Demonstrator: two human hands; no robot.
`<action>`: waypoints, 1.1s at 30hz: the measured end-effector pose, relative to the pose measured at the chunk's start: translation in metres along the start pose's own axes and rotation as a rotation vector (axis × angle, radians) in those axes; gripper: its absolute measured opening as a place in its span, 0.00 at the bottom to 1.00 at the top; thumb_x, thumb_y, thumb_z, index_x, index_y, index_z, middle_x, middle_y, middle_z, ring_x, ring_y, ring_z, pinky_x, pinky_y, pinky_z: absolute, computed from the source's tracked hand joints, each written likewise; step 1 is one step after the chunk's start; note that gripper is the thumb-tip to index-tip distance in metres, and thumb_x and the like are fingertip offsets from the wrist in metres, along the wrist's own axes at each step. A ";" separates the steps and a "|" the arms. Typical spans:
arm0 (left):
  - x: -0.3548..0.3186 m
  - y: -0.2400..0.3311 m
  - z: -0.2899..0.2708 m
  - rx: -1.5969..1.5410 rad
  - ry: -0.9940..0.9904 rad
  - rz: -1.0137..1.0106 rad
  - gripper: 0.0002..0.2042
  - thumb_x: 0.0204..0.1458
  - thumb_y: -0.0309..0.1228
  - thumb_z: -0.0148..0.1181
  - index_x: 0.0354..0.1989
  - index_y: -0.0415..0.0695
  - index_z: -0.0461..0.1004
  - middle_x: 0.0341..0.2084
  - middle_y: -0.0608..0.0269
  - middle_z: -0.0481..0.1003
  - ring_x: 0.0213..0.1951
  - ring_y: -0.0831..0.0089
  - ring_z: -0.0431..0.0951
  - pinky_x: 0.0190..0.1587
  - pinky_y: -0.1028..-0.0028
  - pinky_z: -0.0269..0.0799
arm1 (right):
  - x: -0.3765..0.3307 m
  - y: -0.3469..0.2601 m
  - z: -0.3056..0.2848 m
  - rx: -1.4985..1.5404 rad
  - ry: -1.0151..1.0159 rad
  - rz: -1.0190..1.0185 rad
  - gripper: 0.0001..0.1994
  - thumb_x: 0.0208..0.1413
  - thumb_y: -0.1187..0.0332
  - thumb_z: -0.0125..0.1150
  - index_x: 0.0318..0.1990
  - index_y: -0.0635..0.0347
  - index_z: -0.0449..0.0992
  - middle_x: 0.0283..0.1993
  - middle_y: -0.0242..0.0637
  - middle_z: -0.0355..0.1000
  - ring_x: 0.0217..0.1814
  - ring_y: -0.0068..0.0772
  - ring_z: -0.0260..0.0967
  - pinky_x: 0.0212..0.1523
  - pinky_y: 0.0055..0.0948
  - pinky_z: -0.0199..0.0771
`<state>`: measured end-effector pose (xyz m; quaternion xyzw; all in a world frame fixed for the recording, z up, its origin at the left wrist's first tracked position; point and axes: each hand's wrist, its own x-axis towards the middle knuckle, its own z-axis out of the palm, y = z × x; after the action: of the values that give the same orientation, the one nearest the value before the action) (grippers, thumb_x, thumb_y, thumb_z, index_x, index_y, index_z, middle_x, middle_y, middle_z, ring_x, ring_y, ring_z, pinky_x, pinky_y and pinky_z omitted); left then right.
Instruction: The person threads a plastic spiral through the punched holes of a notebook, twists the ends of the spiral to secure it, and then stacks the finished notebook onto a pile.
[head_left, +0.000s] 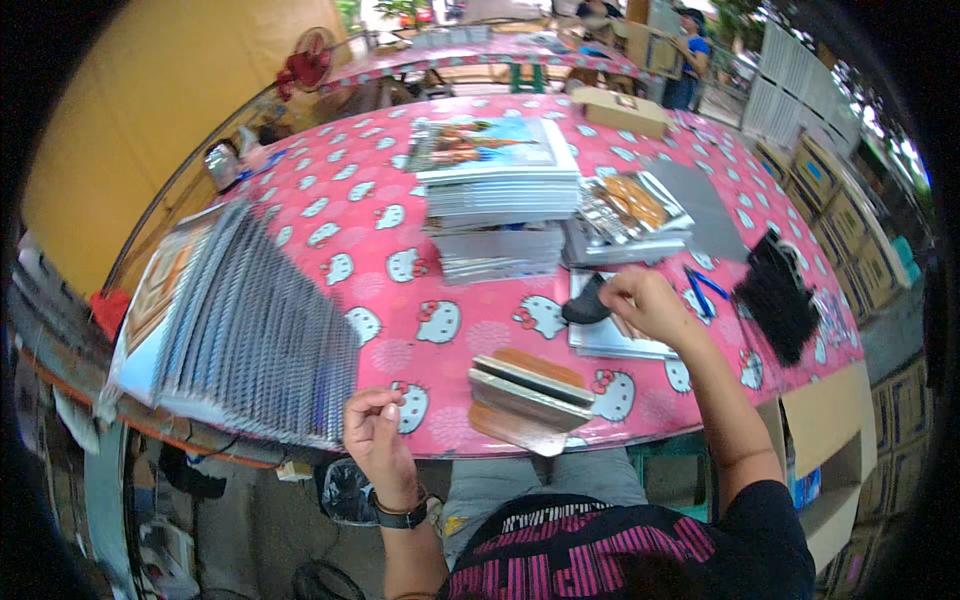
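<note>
A small, dark, flat piece with a rounded lower end [586, 301] is pinched at its upper right by the right hand [645, 305], tilted over the left part of a flat white rectangular stack [618, 343]; its material is unclear. Nearer the front edge of the pink patterned counter [462, 372] sits a brown, wood-coloured block with pale edges [528, 396], slanted, a dark slit running along its top.

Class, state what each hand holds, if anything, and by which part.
The right hand holds a black piece by its right edge; the left hand seems empty.
</note>
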<state>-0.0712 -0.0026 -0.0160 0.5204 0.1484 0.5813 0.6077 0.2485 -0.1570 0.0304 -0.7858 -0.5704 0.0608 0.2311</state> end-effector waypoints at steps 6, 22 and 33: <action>0.009 -0.026 0.040 0.053 -0.124 -0.031 0.06 0.48 0.23 0.55 0.34 0.38 0.68 0.31 0.59 0.69 0.34 0.73 0.69 0.41 0.74 0.65 | -0.088 0.071 0.058 -0.219 0.118 0.066 0.19 0.38 0.66 0.67 0.42 0.59 0.74 0.50 0.40 0.69 0.56 0.43 0.62 0.53 0.37 0.64; 0.004 -0.030 0.052 0.183 -0.224 -0.003 0.11 0.44 0.20 0.59 0.37 0.37 0.70 0.38 0.56 0.70 0.41 0.71 0.71 0.49 0.71 0.66 | -0.074 0.016 0.031 -0.244 0.270 -0.017 0.16 0.42 0.75 0.56 0.42 0.62 0.71 0.34 0.41 0.68 0.38 0.45 0.68 0.39 0.41 0.70; 0.037 -0.018 0.087 0.260 -0.352 -0.146 0.14 0.42 0.20 0.64 0.38 0.35 0.71 0.30 0.62 0.76 0.32 0.73 0.77 0.35 0.75 0.73 | -0.061 -0.075 -0.036 -0.056 0.713 -0.284 0.19 0.43 0.72 0.65 0.45 0.60 0.71 0.38 0.35 0.70 0.41 0.38 0.66 0.43 0.35 0.65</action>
<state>0.0179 -0.0074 0.0211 0.6754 0.1510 0.4123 0.5924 0.1754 -0.2055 0.0846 -0.6769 -0.5589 -0.2645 0.3994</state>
